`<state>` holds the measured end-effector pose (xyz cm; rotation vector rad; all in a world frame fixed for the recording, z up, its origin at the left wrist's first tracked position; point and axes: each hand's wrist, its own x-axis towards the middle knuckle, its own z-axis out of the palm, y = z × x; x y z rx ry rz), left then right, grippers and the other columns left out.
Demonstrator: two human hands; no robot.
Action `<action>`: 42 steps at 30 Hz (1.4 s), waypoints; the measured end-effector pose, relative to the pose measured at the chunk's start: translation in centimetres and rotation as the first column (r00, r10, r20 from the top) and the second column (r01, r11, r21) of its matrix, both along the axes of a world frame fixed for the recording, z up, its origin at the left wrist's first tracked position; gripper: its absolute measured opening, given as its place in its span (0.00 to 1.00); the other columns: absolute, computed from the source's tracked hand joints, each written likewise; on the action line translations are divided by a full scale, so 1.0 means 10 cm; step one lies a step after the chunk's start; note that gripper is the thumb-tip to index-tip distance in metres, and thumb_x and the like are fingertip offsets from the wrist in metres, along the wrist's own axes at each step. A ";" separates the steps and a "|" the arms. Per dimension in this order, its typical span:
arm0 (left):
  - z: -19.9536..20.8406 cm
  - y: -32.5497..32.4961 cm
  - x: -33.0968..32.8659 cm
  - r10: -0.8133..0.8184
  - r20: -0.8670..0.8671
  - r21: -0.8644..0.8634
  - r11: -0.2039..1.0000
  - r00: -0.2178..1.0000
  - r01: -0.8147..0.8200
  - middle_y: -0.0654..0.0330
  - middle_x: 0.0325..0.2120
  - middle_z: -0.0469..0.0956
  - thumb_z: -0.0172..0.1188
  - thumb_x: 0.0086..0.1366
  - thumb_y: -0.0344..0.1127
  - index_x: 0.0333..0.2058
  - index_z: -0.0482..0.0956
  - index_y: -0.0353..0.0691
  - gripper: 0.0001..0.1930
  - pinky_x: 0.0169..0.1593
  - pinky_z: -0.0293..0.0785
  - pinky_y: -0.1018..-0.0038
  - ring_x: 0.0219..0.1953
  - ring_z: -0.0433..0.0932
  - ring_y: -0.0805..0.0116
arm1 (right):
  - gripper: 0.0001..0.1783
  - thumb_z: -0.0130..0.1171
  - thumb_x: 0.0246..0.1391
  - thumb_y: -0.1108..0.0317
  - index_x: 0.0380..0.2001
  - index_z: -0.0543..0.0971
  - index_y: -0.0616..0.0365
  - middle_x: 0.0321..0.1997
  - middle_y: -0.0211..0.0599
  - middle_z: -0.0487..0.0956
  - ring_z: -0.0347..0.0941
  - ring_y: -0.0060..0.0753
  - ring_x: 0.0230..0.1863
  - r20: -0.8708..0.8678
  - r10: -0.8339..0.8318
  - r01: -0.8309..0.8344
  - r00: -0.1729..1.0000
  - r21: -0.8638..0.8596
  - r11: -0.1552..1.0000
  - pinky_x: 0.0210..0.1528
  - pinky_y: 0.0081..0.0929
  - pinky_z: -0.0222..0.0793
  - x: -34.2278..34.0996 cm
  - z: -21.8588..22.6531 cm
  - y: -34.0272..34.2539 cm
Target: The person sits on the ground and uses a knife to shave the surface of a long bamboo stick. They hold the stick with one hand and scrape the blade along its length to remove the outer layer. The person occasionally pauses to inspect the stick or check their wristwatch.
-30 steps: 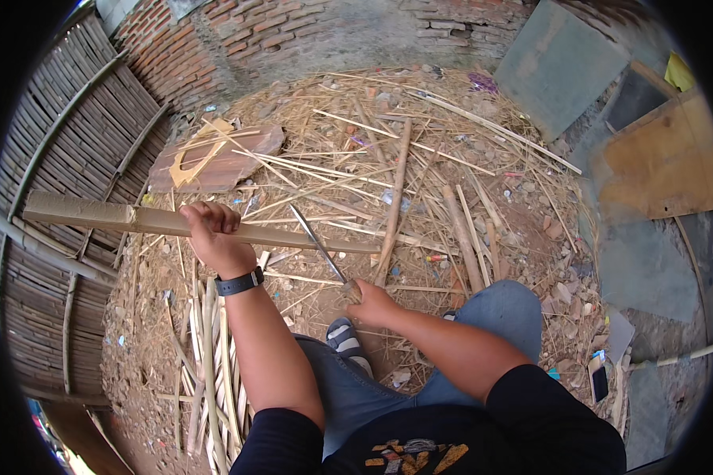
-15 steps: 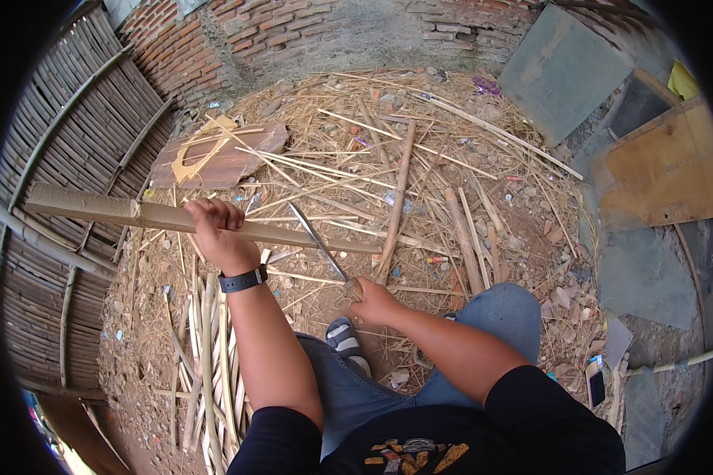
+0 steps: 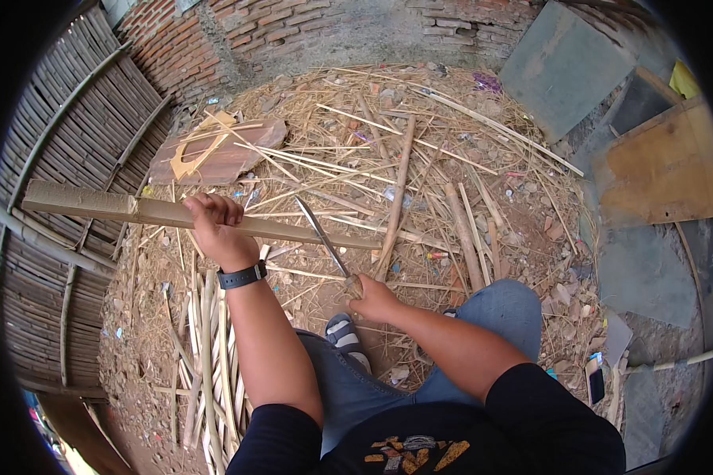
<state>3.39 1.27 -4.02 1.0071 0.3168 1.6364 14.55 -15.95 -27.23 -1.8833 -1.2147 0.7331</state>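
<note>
My left hand (image 3: 218, 229) grips a long split bamboo piece (image 3: 162, 213) near its middle. This piece slants from the upper left down toward the right, and a node shows left of my fingers. In my right hand (image 3: 370, 298) is a machete (image 3: 329, 245), held by its wooden handle. Its blade points up and left and crosses the bamboo to the right of my left hand. Whether the blade touches the bamboo I cannot tell. The bamboo's right end lies by a thick brown pole (image 3: 400, 190) on the ground.
Bamboo strips (image 3: 214, 356) lie heaped by my left side, with more scattered ahead among straw and stones. A brown board (image 3: 257, 150) lies at the far left. Bamboo fencing (image 3: 63, 182) stands left, a brick wall (image 3: 325, 36) behind, grey sheets (image 3: 562, 71) and a phone (image 3: 595, 380) right.
The machete blade has shifted slightly right along the bamboo. The bamboo's left end has moved a little up and left; both hands keep their grip.
</note>
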 end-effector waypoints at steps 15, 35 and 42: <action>-0.06 0.00 -0.04 -0.073 -0.009 0.067 0.995 0.997 0.074 0.68 0.17 0.57 0.46 0.72 0.55 0.30 0.64 0.46 0.19 0.24 0.52 0.79 0.18 0.54 0.77 | 0.32 0.62 0.46 0.67 0.55 0.68 0.65 0.29 0.45 0.78 0.76 0.34 0.22 -0.340 -0.003 -0.068 0.940 -0.196 0.978 0.25 0.32 0.71 0.17 0.19 0.00; -0.06 -0.03 0.04 -0.174 -0.029 0.101 0.979 0.984 0.176 0.67 0.18 0.57 0.47 0.70 0.59 0.30 0.64 0.44 0.22 0.25 0.53 0.78 0.19 0.53 0.76 | 0.38 0.64 0.47 0.64 0.59 0.62 0.71 0.30 0.48 0.77 0.75 0.34 0.23 -0.367 0.064 -0.069 0.928 -0.001 0.998 0.25 0.30 0.71 0.08 0.15 0.04; -0.07 0.02 -0.01 -0.130 -0.036 0.108 0.985 0.991 0.133 0.67 0.18 0.56 0.45 0.71 0.59 0.30 0.62 0.45 0.23 0.25 0.52 0.78 0.19 0.53 0.75 | 0.30 0.63 0.45 0.65 0.50 0.68 0.70 0.27 0.49 0.78 0.77 0.38 0.21 -0.396 0.129 -0.139 0.909 0.003 0.990 0.24 0.33 0.72 0.08 0.45 0.01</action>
